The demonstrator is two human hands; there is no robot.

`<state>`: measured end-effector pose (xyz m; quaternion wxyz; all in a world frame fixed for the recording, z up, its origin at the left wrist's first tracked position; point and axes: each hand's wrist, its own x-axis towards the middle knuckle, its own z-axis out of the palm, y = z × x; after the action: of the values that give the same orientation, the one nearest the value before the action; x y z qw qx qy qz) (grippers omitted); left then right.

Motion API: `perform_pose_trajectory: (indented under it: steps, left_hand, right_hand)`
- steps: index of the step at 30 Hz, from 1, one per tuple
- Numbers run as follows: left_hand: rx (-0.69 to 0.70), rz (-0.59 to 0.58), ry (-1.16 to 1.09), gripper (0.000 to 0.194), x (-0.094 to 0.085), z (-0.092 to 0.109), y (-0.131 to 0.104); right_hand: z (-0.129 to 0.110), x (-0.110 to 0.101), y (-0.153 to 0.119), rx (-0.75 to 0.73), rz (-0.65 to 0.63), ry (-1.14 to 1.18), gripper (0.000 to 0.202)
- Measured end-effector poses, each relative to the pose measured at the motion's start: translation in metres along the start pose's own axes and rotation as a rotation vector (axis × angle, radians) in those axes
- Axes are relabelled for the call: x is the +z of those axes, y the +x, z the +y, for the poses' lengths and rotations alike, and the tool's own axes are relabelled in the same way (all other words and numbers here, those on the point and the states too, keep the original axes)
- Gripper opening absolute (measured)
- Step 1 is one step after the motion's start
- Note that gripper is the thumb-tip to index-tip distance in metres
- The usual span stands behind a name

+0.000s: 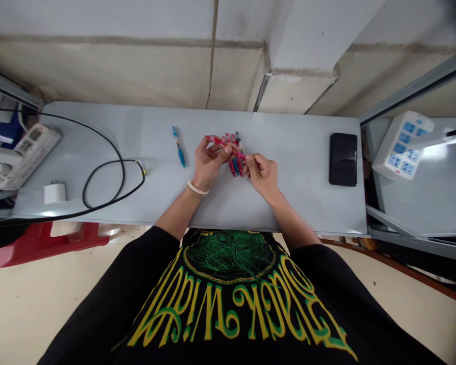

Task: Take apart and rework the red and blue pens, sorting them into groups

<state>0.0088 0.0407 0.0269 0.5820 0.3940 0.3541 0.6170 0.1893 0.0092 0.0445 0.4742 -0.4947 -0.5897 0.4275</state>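
While both forearms reach over the near edge of the grey table point(300, 203), the left hand point(209, 163) has its thumb and fingers clamped on a red pen point(217, 141), and the right hand point(264, 175) pinches the pen's other end, thumb against curled fingers. The red pen slants between the hands, just above a loose pile of pens point(235, 166). To handle it well, I would let the left grip steady the barrel, keep the right pinch light and in line with it so that nothing bends or slips, and keep both wrists off the pile so it does not scatter. Counting outward from the hands: one red pen held; beneath it several red, blue and dark pens, too overlapped to number surely; one blue pen point(178, 147) lying apart, left of the left hand; one black cable point(123, 168), looped; one dark phone point(343, 159) well to the right; one white charger point(55, 193) to the left; and two power strips, one at the left end point(38, 144), one beyond the right end point(403, 144).
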Motion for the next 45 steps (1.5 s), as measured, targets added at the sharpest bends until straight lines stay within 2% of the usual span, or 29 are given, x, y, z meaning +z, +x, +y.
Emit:
perform_pose_trajectory:
  steps: [7, 9, 11, 14, 22, 25, 27, 30, 34, 37, 39, 41, 45]
  left_hand:
    - [0.007, -0.041, 0.012, 0.057, 0.001, 0.004, -0.002]
    - [0.015, -0.011, 0.013, 0.057, 0.000, 0.003, -0.001]
    - [0.018, 0.024, 0.013, 0.057, -0.001, 0.003, 0.000]
    - [0.016, 0.035, 0.021, 0.058, -0.002, 0.004, 0.000]
    - [0.005, 0.025, 0.059, 0.061, 0.000, 0.007, 0.001]
    - [0.009, 0.041, 0.041, 0.059, 0.002, 0.006, 0.001]
    - [0.016, 0.062, 0.026, 0.057, 0.002, 0.007, 0.002]
    - [0.014, 0.092, -0.001, 0.053, 0.002, 0.010, 0.002]
    - [0.003, 0.114, -0.019, 0.052, 0.002, 0.013, 0.001]
    - [0.008, 0.104, -0.008, 0.052, 0.004, 0.014, 0.000]
    - [0.017, 0.088, -0.009, 0.050, 0.005, 0.014, 0.000]
    - [0.025, 0.082, -0.009, 0.049, 0.007, 0.014, -0.001]
    - [0.008, 0.096, 0.008, 0.049, 0.007, 0.015, -0.001]
  right_hand:
    - [-0.004, 0.004, 0.003, 0.212, -0.132, 0.221, 0.078]
    - [-0.004, 0.004, 0.002, 0.181, -0.082, 0.184, 0.074]
    - [-0.002, 0.003, 0.001, 0.077, -0.021, 0.062, 0.067]
    - [-0.001, 0.000, -0.001, -0.028, -0.032, -0.077, 0.063]
    - [0.000, 0.004, -0.003, 0.045, -0.132, 0.062, 0.068]
    - [-0.001, 0.002, -0.002, -0.001, -0.133, -0.033, 0.064]
    - [0.002, -0.011, 0.001, -0.121, -0.042, -0.198, 0.056]
    - [0.014, -0.054, 0.001, -0.247, 0.248, -0.538, 0.055]
    - [0.038, -0.131, -0.019, -0.111, 0.653, -0.936, 0.059]
    - [0.051, -0.168, -0.042, 0.039, 0.777, -1.036, 0.065]
    - [0.055, -0.176, -0.054, 0.160, 0.809, -1.055, 0.066]
    - [0.057, -0.175, -0.059, 0.262, 0.799, -1.077, 0.067]
    - [0.057, -0.170, -0.055, 0.329, 0.770, -1.120, 0.065]
